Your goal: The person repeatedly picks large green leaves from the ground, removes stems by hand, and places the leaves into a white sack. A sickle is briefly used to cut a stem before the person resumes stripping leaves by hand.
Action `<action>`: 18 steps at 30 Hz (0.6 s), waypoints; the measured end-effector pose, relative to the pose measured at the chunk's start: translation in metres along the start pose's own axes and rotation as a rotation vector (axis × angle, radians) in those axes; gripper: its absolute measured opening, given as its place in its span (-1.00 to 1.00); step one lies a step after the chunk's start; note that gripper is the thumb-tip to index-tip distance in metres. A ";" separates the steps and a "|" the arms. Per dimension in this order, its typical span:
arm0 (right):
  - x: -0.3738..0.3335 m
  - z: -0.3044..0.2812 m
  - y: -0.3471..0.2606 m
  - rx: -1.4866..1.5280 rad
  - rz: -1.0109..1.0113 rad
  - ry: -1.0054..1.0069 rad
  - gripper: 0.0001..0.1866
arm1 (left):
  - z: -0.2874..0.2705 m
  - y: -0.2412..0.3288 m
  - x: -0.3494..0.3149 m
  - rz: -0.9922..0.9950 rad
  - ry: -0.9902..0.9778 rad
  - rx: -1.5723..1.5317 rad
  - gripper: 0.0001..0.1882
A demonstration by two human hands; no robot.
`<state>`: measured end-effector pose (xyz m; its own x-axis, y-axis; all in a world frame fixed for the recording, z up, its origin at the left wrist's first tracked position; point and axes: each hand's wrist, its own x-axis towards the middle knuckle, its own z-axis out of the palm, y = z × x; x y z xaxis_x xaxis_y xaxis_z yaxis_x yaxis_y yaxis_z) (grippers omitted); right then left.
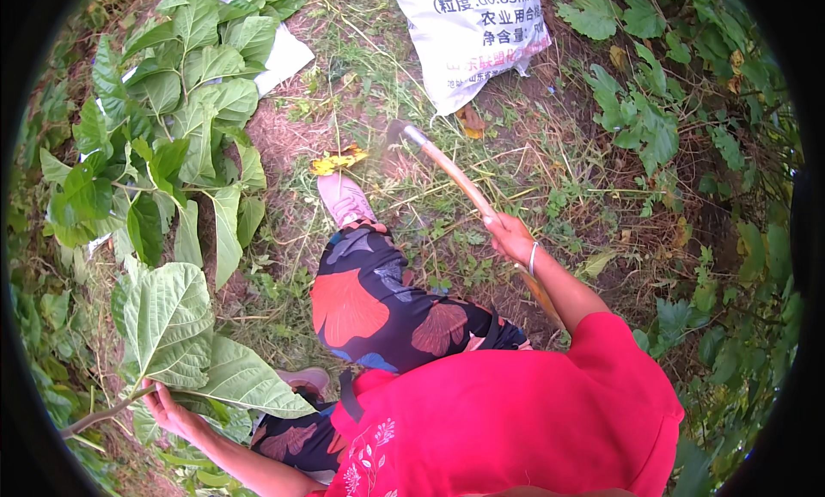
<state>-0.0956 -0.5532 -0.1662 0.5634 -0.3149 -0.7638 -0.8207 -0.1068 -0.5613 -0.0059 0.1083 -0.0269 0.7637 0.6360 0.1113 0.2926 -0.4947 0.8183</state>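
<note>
At the lower left my left hand point(176, 414) closes its fingers round the stem of a leafy branch point(107, 415). Broad green leaves point(168, 321) spread above and beside that hand. My right hand point(510, 237) grips the long, slightly bent wooden handle point(460, 181) of a sickle, and a light band circles the wrist. The tool points up and left, its metal collar at the far end; the dark blade point(395, 136) is blurred, so its shape is hard to make out. The handle's rear end passes under my right forearm.
A heap of cut leafy branches point(185, 128) lies at the upper left, partly over a white sheet point(284, 60). A white printed sack point(468, 37) stands at the top. Leafy plants point(653, 119) line the right side. My pink shoe point(345, 198) rests on weedy ground near yellow leaves.
</note>
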 end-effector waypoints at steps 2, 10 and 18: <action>0.002 -0.001 -0.001 -0.009 0.001 -0.011 -0.68 | 0.002 0.006 -0.002 -0.011 0.007 0.024 -0.58; -0.002 0.014 -0.013 -0.149 -0.110 0.008 -0.58 | 0.012 0.015 -0.004 -0.025 -0.021 0.029 -0.59; -0.007 0.022 -0.013 -0.120 -0.142 0.067 -0.59 | 0.017 0.010 0.002 -0.016 -0.064 -0.027 -0.59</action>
<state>-0.0866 -0.5291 -0.1609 0.6703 -0.3506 -0.6541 -0.7408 -0.2652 -0.6171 0.0080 0.0944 -0.0280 0.7948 0.6036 0.0625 0.2897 -0.4679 0.8349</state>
